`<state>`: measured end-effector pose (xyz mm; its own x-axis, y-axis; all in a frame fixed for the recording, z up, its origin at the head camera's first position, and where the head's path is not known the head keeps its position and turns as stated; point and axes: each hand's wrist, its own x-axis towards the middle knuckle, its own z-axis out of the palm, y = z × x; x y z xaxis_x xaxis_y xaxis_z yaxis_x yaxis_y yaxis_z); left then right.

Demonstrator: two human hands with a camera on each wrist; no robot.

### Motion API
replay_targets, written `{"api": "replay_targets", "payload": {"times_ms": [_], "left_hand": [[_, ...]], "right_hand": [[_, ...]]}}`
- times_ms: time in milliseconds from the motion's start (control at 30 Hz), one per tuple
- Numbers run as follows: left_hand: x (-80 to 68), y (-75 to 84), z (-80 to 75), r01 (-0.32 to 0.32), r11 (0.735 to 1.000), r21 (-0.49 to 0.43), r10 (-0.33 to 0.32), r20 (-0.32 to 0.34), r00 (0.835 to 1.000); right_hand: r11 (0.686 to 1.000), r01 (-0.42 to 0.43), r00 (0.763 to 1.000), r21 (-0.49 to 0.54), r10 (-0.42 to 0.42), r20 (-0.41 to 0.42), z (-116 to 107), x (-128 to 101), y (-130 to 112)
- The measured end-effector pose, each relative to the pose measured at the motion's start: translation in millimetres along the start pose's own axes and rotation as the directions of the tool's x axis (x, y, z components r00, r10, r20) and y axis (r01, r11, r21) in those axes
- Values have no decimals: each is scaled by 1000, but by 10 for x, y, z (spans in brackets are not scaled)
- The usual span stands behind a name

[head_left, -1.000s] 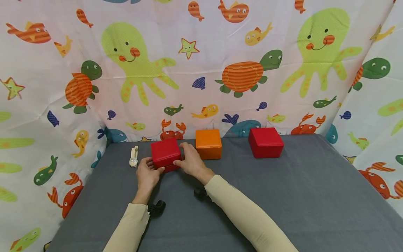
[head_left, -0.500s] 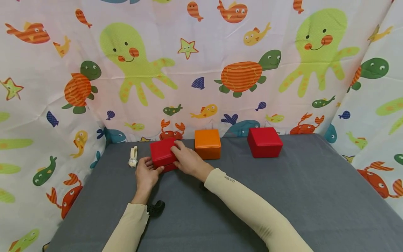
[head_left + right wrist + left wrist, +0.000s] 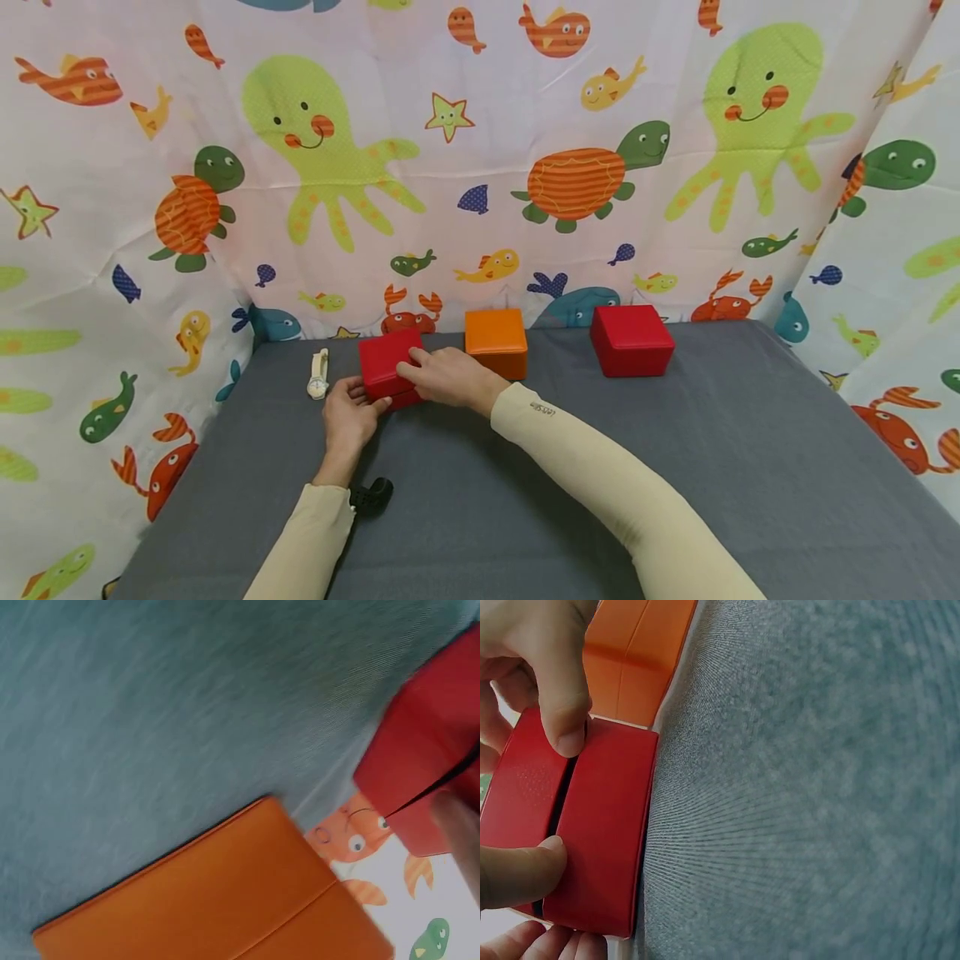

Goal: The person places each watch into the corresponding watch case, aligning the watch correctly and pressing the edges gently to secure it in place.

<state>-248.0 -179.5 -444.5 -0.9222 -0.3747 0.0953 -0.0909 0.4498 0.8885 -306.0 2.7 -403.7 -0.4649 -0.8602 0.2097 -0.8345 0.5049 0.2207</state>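
Observation:
A red leather-look lidded box [image 3: 381, 360] sits at the back left of the table, a dark seam running between lid and base. My left hand [image 3: 350, 427] grips it at the left front corner; in the left wrist view its thumb [image 3: 526, 874] lies across the seam and its fingers reach under the far side. At the right side, my right hand [image 3: 455, 379] holds the lid, its thumb [image 3: 564, 701] on the seam near the front corner. The lid looks closed, or nearly so. A cream-strapped wristwatch [image 3: 318, 375] lies left of the box.
Just right of the red box stands an orange box [image 3: 496, 337], close to my right hand. Farther right is a second red box [image 3: 632, 340]. A sea-animal curtain [image 3: 465, 167] hangs behind the grey tabletop [image 3: 750, 467].
My right hand has slid from the box's right side toward its front right, its fingers now at the lid's edge. The left hand and the box have stayed in place.

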Motion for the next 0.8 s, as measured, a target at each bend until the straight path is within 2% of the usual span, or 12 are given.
{"api": "replay_targets", "payload": {"times_ms": [333,533,800], "left_hand": [[10,-40,-8,10,999,52,-11,23,1000],[28,-48,-7,22,998,52,-25,56,998],[26,-57,-18,23,999,43,-25,54,998]], "right_hand": [[989,70,993,-127,-81,-87,32,-6,44],[980,85,988,-183,-106,-110,38,-1,67],[962,96,978,-256,-139,-155,60,-4,82]]}}
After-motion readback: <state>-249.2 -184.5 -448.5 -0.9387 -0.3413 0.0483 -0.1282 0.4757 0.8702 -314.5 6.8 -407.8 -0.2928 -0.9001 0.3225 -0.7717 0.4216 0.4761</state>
